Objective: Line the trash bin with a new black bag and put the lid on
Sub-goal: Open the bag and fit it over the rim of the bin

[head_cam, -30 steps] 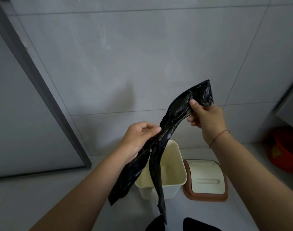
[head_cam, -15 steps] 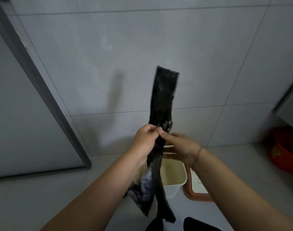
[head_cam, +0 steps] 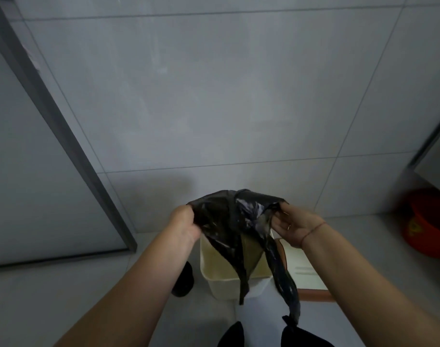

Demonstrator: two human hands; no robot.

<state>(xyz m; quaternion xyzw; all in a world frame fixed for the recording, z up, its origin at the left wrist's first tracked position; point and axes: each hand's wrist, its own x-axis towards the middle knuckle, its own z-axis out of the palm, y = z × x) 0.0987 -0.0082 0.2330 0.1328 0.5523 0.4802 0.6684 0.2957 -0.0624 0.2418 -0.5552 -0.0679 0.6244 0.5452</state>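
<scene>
A black plastic bag [head_cam: 229,216] is stretched between my hands above the cream trash bin [head_cam: 229,284], its lower part hanging down in two strips in front of the bin. My left hand [head_cam: 184,224] grips the bag's left edge. My right hand [head_cam: 291,226] pinches the right edge. The bin stands on the floor by the wall, with no bag inside it. Its lid [head_cam: 306,274], cream with a brown rim, lies flat on the floor just right of the bin, partly hidden by my right forearm.
A grey tiled wall is straight ahead, with a dark door frame [head_cam: 64,136] slanting at the left. A red basin [head_cam: 431,226] sits on the floor at the far right. A dark object [head_cam: 184,281] lies on the floor left of the bin.
The bag was held as a narrow upright strip with both hands close together. My hands have moved apart and lower, pulling the bag's top wide above the bin.
</scene>
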